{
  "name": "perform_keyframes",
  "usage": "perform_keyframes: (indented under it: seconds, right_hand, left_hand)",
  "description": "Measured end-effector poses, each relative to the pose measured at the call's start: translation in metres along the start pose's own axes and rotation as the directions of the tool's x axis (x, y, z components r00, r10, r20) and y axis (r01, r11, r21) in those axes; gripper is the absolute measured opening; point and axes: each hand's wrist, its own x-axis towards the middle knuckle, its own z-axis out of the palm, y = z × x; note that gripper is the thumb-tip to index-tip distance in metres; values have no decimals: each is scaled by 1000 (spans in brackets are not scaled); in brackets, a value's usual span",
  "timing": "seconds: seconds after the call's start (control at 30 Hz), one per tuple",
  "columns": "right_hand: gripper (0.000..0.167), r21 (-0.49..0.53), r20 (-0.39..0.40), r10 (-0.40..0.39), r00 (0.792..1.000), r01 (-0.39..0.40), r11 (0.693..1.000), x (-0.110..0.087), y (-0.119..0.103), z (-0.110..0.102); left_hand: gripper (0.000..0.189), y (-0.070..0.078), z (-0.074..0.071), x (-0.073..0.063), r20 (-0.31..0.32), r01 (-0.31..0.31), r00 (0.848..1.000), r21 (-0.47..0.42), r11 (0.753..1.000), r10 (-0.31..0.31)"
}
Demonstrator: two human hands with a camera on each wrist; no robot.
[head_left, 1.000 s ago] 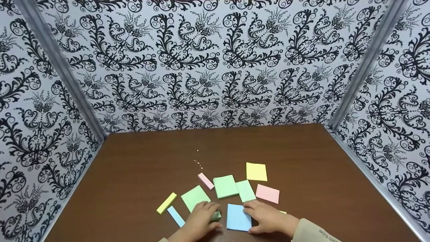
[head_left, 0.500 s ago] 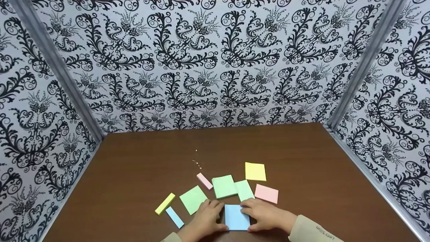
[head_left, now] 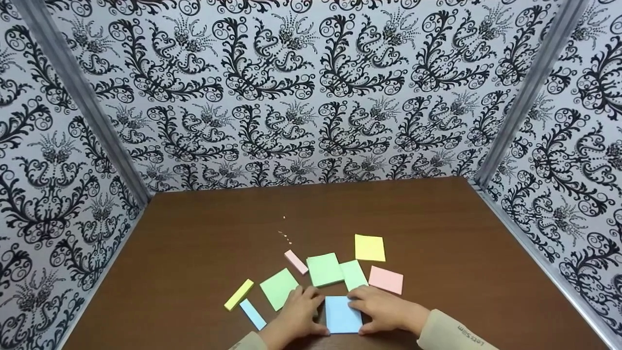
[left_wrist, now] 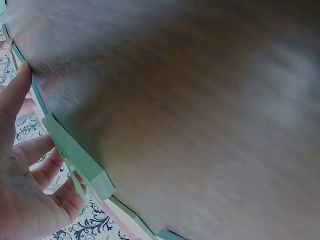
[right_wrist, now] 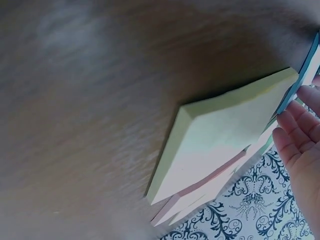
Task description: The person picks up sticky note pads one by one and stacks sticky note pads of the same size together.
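Note:
A blue sticky note pad (head_left: 343, 315) lies flat on the brown table between both hands. My left hand (head_left: 300, 311) holds its left side, thumb at the near corner and fingertips by the far one. My right hand (head_left: 386, 310) grips the right side, fingers over the far corner and thumb at the near one. In the left wrist view a thick green sticky note block (left_wrist: 80, 155) stands beside the left fingers; the head view mostly hides it under that hand. A thick yellow pad (right_wrist: 225, 130) shows near the right hand in the right wrist view.
Beyond the hands lie green pads (head_left: 324, 270), a pale green pad (head_left: 353, 275), a pink pad (head_left: 386, 279), a yellow pad (head_left: 370, 248) and a narrow pink one (head_left: 296, 262). Narrow yellow (head_left: 238, 294) and blue strips (head_left: 252, 314) sit left. Patterned walls enclose the table.
My left hand has moved right, its thumb coming up to the blue pad's near left corner. My right hand stays at the pad's right side. Little differs over the last half second.

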Motion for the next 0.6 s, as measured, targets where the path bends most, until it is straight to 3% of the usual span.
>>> perform_keyframes:
  seconds: [0.33, 0.6]
  right_hand:
    - [54, 13, 37, 23, 999, -24, 1000, 0, -1, -1]
    - [55, -9, 16, 27, 1000, -27, 1000, -1, -1, -3]
  left_hand:
    - [79, -1, 1, 0, 30, 2, 1000, -22, 1000, -2]
    - [77, 0, 1, 0, 4, -6, 1000, 4, 1000, 6]
